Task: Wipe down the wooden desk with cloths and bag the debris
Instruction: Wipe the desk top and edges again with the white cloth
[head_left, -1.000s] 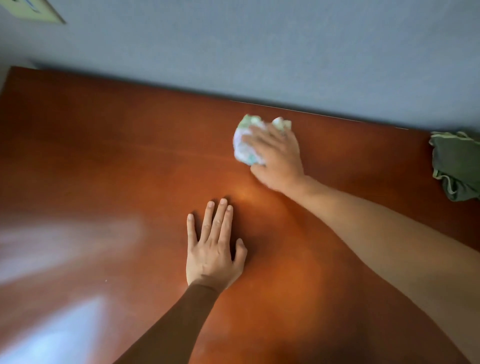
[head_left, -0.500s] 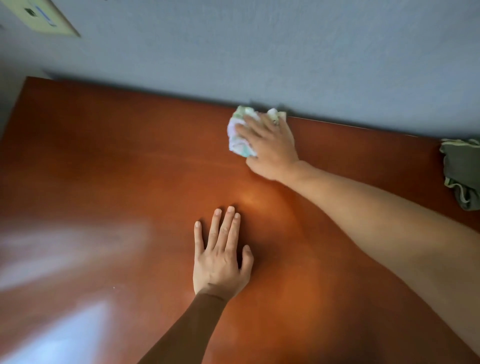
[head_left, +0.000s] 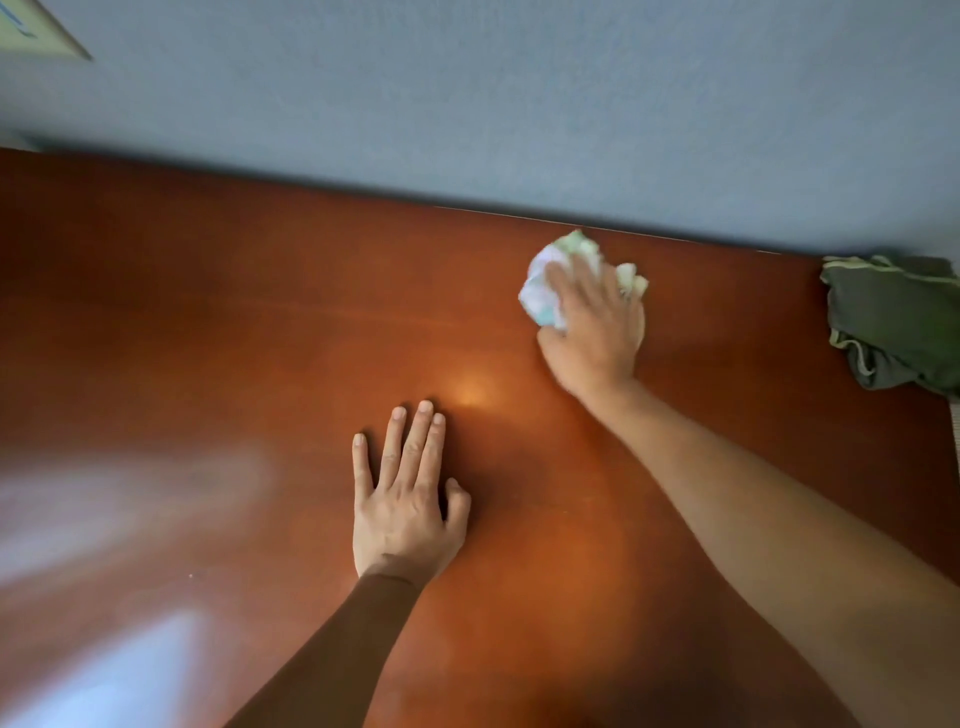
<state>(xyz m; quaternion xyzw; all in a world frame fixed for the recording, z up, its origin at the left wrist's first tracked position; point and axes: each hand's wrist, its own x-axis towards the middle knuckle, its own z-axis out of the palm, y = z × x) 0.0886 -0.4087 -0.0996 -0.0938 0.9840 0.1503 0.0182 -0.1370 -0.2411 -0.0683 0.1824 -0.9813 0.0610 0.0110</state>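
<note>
The right hand (head_left: 597, 332) grips one crumpled white cloth (head_left: 545, 291), pressing it on the bench (head_left: 208, 338) near the back edge; it has slid rightward since a moment ago, so wiping now covers the right part. The left hand (head_left: 405, 504) rests flat, fingers straight. A second, green cloth (head_left: 893, 322) lies far right: two cloths, no bag seen

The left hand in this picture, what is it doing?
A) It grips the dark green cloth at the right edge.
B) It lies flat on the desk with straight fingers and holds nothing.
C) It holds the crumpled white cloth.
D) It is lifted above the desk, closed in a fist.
B: the left hand rests palm-down on the wooden desk, fingers straight, while the right hand presses the white cloth.
</note>
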